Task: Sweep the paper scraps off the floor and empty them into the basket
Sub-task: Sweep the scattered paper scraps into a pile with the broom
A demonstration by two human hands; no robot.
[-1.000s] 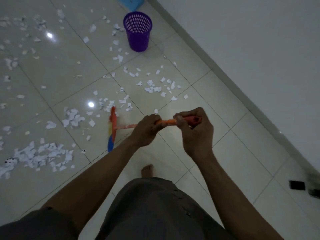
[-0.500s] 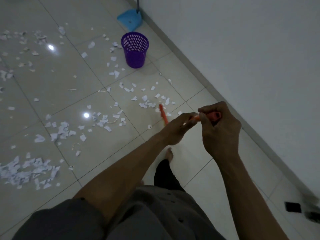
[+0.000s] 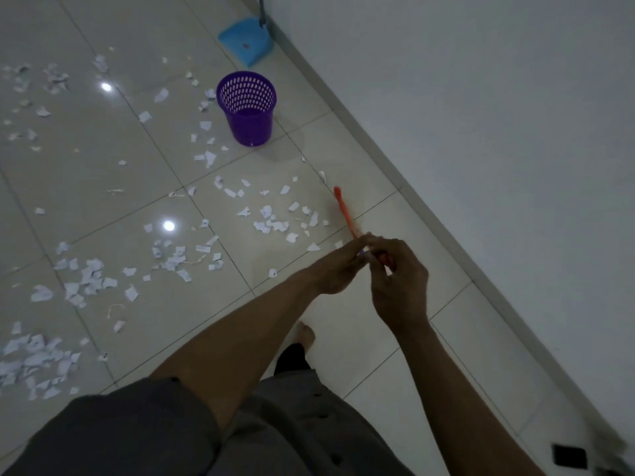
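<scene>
An orange broom [image 3: 344, 211] reaches from my hands forward onto the floor, its far end near the wall. My left hand [image 3: 338, 269] and my right hand [image 3: 398, 280] both grip its handle, close together at mid-frame. White paper scraps [image 3: 271, 218] lie scattered over the pale tiles, with thicker heaps [image 3: 31, 359] at the lower left. A purple perforated basket [image 3: 248, 108] stands upright further ahead. The broom head is seen edge-on and blurred.
A blue dustpan [image 3: 245, 39] with a grey upright handle leans by the white wall [image 3: 481, 115], which runs diagonally along the right. My bare foot [image 3: 305, 333] is on the tiles below my hands. A dark socket [image 3: 568, 456] sits low on the wall at the bottom right.
The broom has swung from the left, where its head lay by the scraps, round to the right toward the wall. My hands moved right and the view shifted, bringing the dustpan into sight.
</scene>
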